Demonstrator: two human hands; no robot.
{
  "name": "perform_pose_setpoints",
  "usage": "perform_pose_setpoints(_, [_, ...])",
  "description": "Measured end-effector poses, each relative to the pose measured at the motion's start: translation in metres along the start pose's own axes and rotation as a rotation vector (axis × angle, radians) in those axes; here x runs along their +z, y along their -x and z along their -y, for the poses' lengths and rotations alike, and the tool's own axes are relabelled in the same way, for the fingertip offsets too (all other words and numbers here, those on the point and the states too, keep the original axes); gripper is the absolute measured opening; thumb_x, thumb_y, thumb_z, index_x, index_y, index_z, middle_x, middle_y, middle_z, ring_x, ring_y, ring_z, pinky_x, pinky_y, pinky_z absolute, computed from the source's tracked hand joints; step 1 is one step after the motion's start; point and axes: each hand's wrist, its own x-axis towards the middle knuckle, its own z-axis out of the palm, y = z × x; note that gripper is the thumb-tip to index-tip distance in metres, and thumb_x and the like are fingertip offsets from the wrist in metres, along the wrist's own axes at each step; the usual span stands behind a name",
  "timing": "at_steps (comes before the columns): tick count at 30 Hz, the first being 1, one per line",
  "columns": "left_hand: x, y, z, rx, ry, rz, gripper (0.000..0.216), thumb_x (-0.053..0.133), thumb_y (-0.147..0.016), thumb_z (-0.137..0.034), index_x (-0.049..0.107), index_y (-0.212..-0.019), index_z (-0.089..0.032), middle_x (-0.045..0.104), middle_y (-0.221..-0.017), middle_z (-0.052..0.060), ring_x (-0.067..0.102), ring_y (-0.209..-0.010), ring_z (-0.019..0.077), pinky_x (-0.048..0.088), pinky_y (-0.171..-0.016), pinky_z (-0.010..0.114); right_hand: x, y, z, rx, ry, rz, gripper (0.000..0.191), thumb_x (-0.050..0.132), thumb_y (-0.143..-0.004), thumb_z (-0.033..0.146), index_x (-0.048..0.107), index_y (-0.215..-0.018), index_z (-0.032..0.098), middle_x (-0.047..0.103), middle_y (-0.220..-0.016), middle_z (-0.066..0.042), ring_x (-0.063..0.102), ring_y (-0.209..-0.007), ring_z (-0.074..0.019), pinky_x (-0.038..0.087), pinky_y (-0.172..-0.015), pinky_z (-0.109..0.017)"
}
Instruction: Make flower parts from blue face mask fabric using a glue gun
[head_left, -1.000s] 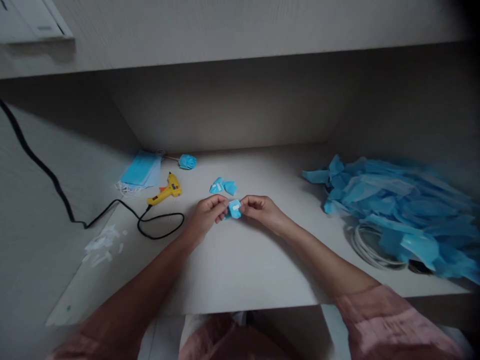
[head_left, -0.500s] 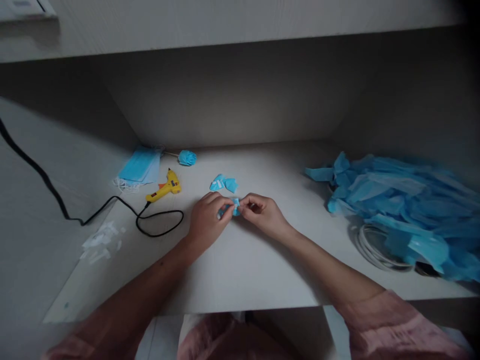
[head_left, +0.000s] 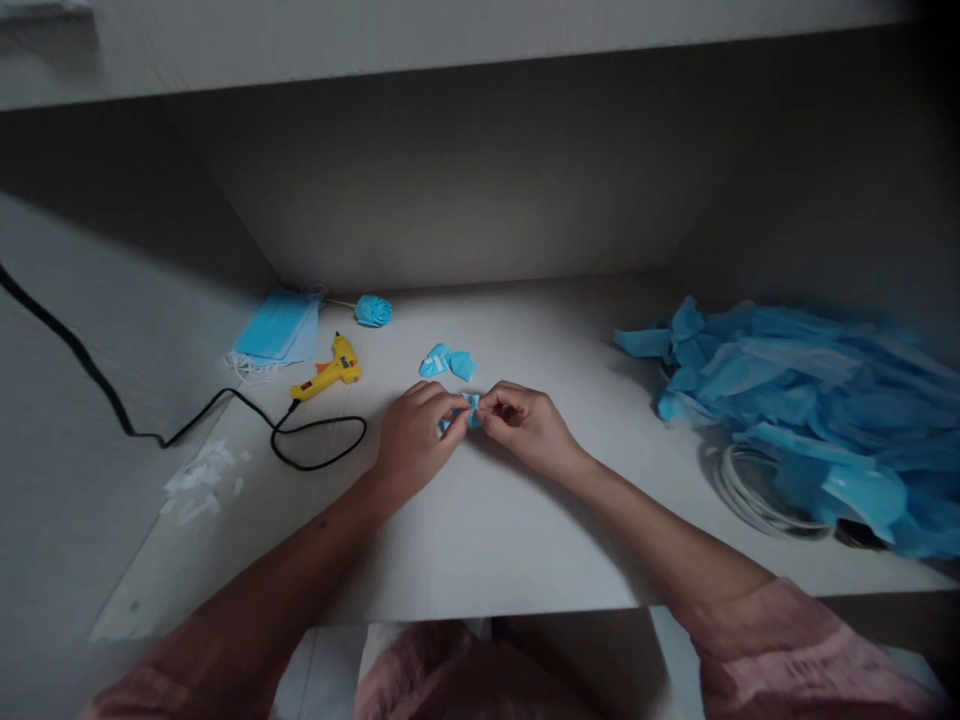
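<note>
Between my two hands, just above the table, is a small blue fabric piece (head_left: 473, 413) like cut face-mask material. My left hand (head_left: 421, 428) pinches its left side between thumb and fingers. On its right edge, my right hand (head_left: 525, 420) is closed in a pinch too. The fingers hide much of the piece. Right behind the hands lie some folded blue fabric pieces (head_left: 448, 362) with white strips on them. Farther back on the left rests a blue fabric rose (head_left: 373, 311) on a thin stem.
A yellow glue gun (head_left: 330, 370) lies left of my hands, its black cord (head_left: 322, 466) looped on the table. Behind it is a stack of blue face masks (head_left: 276, 328). White scraps (head_left: 201, 480) lie at left. A large blue fabric heap (head_left: 810, 390) and coiled cable (head_left: 757, 495) occupy the right.
The view has shifted slightly. Both hands keep their pinch on the small blue piece, whose angle between the fingers seems slightly changed.
</note>
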Motion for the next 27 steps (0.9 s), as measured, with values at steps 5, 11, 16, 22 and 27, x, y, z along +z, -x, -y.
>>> perform_pose_setpoints(5, [-0.001, -0.001, -0.001, -0.250, 0.308, 0.015, 0.010, 0.057, -0.081, -0.021, 0.065, -0.077, -0.018, 0.059, -0.066, -0.001, 0.050, -0.061, 0.0115, 0.039, -0.060, 0.023, 0.000, -0.001, 0.000, 0.046, -0.048, -0.020, 0.011, 0.058, -0.079, 0.023, 0.061, -0.070, 0.018, 0.057, -0.069, 0.001, 0.048, -0.061, -0.0103, 0.038, -0.058, -0.024])
perform_pose_setpoints(11, [-0.003, -0.005, 0.004, -0.555, 0.700, 0.034, 0.018, 0.053, -0.082, -0.034, 0.060, -0.081, -0.018, 0.055, -0.065, -0.003, 0.046, -0.058, 0.0097, 0.036, -0.054, 0.021, -0.003, -0.004, -0.004, 0.199, -0.220, -0.021, 0.015, 0.061, -0.078, 0.032, 0.063, -0.074, 0.018, 0.060, -0.069, 0.001, 0.049, -0.061, -0.0111, 0.039, -0.061, -0.026])
perform_pose_setpoints(16, [0.001, -0.005, 0.005, -0.636, 0.787, 0.182, 0.022, 0.058, -0.077, -0.038, 0.062, -0.082, -0.017, 0.053, -0.063, -0.004, 0.041, -0.055, 0.0081, 0.031, -0.051, 0.021, -0.003, -0.003, -0.006, 0.205, -0.266, -0.001, 0.018, 0.061, -0.079, 0.034, 0.064, -0.076, 0.017, 0.059, -0.069, 0.001, 0.049, -0.062, -0.0112, 0.039, -0.062, -0.026])
perform_pose_setpoints(22, [0.002, -0.004, 0.005, -0.629, 0.792, 0.192, 0.019, 0.062, -0.073, -0.035, 0.059, -0.072, -0.016, 0.050, -0.061, -0.004, 0.040, -0.056, 0.0076, 0.031, -0.053, 0.021, -0.002, -0.003, -0.006, 0.214, -0.252, 0.011, 0.018, 0.062, -0.078, 0.035, 0.065, -0.077, 0.017, 0.060, -0.070, 0.000, 0.049, -0.063, -0.0118, 0.039, -0.063, -0.027])
perform_pose_setpoints(27, [0.005, -0.002, 0.010, -0.639, 0.742, 0.111, 0.019, 0.061, -0.074, -0.034, 0.057, -0.068, -0.016, 0.049, -0.060, -0.004, 0.043, -0.056, 0.0083, 0.032, -0.053, 0.021, -0.008, -0.004, 0.004, 0.151, -0.215, -0.117, 0.024, 0.058, -0.082, 0.033, 0.065, -0.100, 0.019, 0.061, -0.078, 0.000, 0.052, -0.068, -0.0126, 0.041, -0.064, -0.026])
